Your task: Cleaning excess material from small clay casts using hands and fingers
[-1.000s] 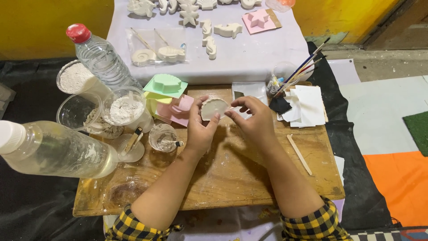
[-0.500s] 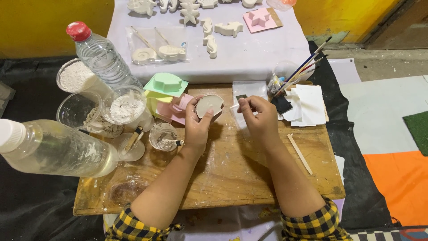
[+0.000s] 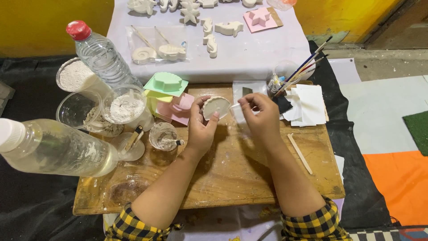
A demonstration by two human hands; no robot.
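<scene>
Now your left hand (image 3: 201,129) has tipped the white shell cast (image 3: 216,107) more upright above the bench (image 3: 232,178), fingers wrapped behind it. Your right hand (image 3: 261,116), a moment ago over the cast, has drawn back to its right edge, pinching a small white scrap (image 3: 235,105).

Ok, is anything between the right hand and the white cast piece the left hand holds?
Nothing visible. The left hand holds the white cast piece up over the wooden board; the right hand sits just beside it, only open air between.
</scene>
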